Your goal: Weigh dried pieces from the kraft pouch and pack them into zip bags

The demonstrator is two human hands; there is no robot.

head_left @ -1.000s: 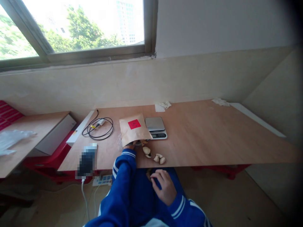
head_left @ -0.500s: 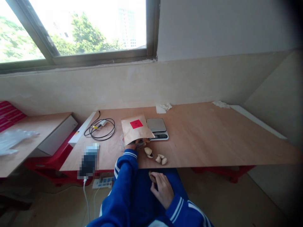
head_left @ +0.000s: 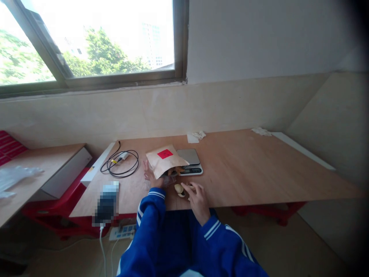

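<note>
A brown paper bag (head_left: 157,161) with a red label lies on the table, its mouth facing me and brown dried pieces (head_left: 175,170) showing in it. My left hand (head_left: 152,177) is at the bag's left front edge, its visible fingers spread along the side; the thumb is hidden. Clear plastic (head_left: 170,180) sticks out below the mouth. My right hand (head_left: 198,198) hovers low over pale shell-like pieces near the table's front edge, fingers apart. One hollow, rounded piece (head_left: 179,188) sits left of its fingertips; the others are mostly hidden beneath it.
Behind the bag stands a kitchen scale (head_left: 188,158), partly covered by it. A coiled black cable (head_left: 119,163) and a blurred-out phone (head_left: 106,202) on a white cord lie to the left. Crumpled tissue (head_left: 198,135) rests by the wall. Red stools (head_left: 276,211) stand under the table.
My right hand has moved from over my lap up to the pale pieces on the table. My left hand has shifted from under the bag's mouth to its left edge. The view tilted slightly.
</note>
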